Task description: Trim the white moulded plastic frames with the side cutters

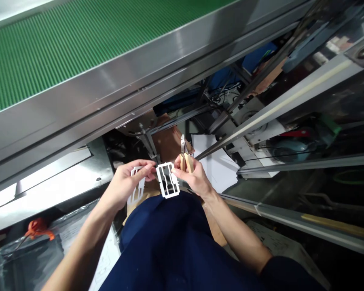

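Observation:
My left hand (pixel 128 181) is closed on a white plastic frame (pixel 136 190) that hangs below its fingers. My right hand (pixel 191 178) grips small cutting pliers with tan handles (pixel 185 160), jaws pointing up, and its fingertips also pinch the edge of a second white plastic frame (pixel 168 180). That frame sits between the two hands, above my lap in dark blue clothing (pixel 170 242). The left thumb and fingers reach toward the same frame's left edge.
A green conveyor belt (pixel 79 44) with a steel side rail (pixel 133 89) runs across the top left. Steel bars, cables and machine parts (pixel 261 121) fill the right. White paper (pixel 214 161) lies behind the hands. A plastic-lined bin with an orange tool (pixel 36 230) stands at lower left.

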The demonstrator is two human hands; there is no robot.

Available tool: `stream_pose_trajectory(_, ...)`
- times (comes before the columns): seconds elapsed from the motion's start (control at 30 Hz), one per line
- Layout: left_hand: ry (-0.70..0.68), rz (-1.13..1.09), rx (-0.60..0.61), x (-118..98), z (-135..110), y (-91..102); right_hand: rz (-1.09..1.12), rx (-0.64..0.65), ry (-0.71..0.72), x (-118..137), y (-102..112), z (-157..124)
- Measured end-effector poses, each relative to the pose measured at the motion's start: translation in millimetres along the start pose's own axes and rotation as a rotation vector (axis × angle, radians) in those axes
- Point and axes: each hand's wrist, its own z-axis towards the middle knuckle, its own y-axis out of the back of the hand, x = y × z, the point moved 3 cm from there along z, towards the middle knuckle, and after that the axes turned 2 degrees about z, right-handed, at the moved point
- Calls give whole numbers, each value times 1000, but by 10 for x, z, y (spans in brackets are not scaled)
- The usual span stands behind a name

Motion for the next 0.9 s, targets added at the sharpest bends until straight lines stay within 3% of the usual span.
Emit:
stream_pose_trajectory(0.2,-32,315,332,-283,67,86,-25,236,-56,0,-145,-100)
stream_pose_trajectory(0.33,13,488,507,-272,52,112,-47,314,-60,-47,-191,-131)
stream_pose_trajectory(0.47,-33,616,625,-217,21,94,-53,350,-67,-112,-217,-151)
stream_pose_trajectory(0.73,-222,854,546,-268,-176,8,-8,479,-100,-286,-251,-184)
stream_pose_trajectory(0.9,-395,743,484,-245,-327,-37,72,506,-104,-348,-301,-226)
